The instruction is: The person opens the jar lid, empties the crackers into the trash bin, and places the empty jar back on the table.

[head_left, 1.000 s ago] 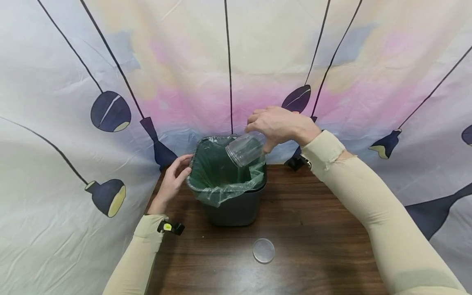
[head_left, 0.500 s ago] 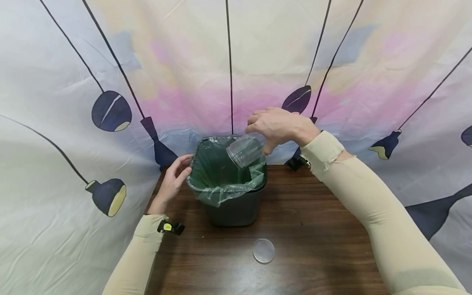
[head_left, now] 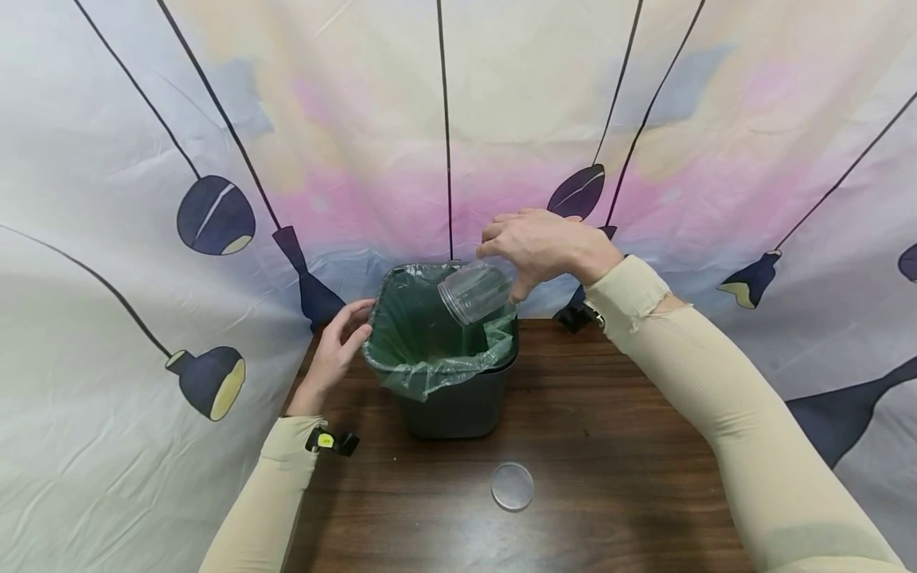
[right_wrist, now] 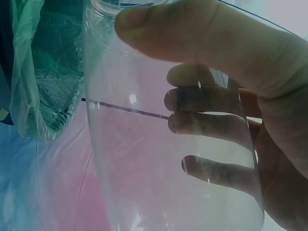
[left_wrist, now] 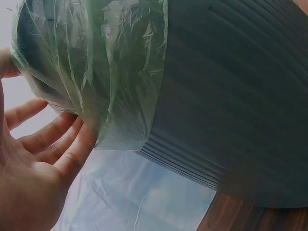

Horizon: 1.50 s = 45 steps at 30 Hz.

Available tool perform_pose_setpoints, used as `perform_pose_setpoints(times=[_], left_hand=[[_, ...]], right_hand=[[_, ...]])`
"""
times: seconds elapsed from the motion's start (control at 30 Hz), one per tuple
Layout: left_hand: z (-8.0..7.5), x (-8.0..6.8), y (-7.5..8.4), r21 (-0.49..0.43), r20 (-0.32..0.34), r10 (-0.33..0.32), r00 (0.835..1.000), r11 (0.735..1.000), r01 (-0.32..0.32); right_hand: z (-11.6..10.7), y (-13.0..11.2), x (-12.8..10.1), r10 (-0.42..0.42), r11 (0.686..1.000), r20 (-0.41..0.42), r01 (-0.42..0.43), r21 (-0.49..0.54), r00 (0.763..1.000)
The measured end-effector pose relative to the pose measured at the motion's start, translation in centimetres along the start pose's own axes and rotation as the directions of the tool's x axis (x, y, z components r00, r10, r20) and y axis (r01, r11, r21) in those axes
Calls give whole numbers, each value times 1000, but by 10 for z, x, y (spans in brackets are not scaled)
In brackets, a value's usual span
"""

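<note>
My right hand (head_left: 540,245) holds a clear plastic jar (head_left: 473,294) tilted over the trash bin, mouth down toward the left. In the right wrist view, thumb and fingers wrap the jar (right_wrist: 130,154), and the fingers show through its transparent wall. I see nothing inside it. The dark grey trash bin (head_left: 447,410) stands upright, lined with a thin green bag (head_left: 404,318) folded over its rim. My left hand (head_left: 335,350) rests against the bin's left side near the rim. In the left wrist view its fairly straight fingers (left_wrist: 53,134) touch the bag-covered edge.
A round clear lid (head_left: 512,486) lies flat on the dark wooden table (head_left: 616,461), in front of the bin. Close behind the bin hangs a patterned cloth (head_left: 387,119), and it continues along both sides. Each wrist carries a black strap with a small camera.
</note>
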<state>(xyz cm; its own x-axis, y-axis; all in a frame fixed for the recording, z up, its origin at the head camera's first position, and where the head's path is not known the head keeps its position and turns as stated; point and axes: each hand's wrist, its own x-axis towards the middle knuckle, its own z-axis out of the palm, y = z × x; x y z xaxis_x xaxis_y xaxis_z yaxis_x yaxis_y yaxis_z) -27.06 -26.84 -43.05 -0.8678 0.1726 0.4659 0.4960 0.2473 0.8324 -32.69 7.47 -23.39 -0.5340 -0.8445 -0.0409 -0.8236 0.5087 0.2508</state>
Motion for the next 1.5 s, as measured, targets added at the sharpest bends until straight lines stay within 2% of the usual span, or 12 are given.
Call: perform_pose_setpoints(times=[0.27, 0.3, 0.43, 0.53, 0.67, 0.77, 0.97, 1.5], left_hand=[[0, 0, -1, 9, -1, 7, 1000, 1000, -7], [0, -1, 4, 9, 0, 5, 1000, 1000, -5], [1, -2, 6, 5, 3, 11, 1000, 1000, -11], [1, -2, 11, -1, 3, 1, 1000, 1000, -1], [2, -3, 28, -4, 9, -19, 1000, 1000, 19], [3, -3, 34, 2, 13, -25, 1000, 1000, 25], [3, -4, 35, 4, 11, -30, 999, 1000, 30], [3, -4, 34, 6, 12, -30, 999, 1000, 30]], right_hand=[[0, 0, 0, -1, 1000, 3, 1, -3, 1000], [0, 0, 0, 1, 1000, 5, -1, -3, 1000], [1, 0, -1, 5, 1000, 7, -5, -1, 1000], [1, 0, -1, 0, 1000, 4, 0, 1, 1000], [0, 1, -3, -6, 1000, -4, 6, 8, 1000], [1, 2, -4, -6, 1000, -17, 6, 18, 1000], [3, 4, -6, -12, 1000, -46, 13, 28, 999], [6, 8, -15, 40, 994, -87, -31, 101, 995]])
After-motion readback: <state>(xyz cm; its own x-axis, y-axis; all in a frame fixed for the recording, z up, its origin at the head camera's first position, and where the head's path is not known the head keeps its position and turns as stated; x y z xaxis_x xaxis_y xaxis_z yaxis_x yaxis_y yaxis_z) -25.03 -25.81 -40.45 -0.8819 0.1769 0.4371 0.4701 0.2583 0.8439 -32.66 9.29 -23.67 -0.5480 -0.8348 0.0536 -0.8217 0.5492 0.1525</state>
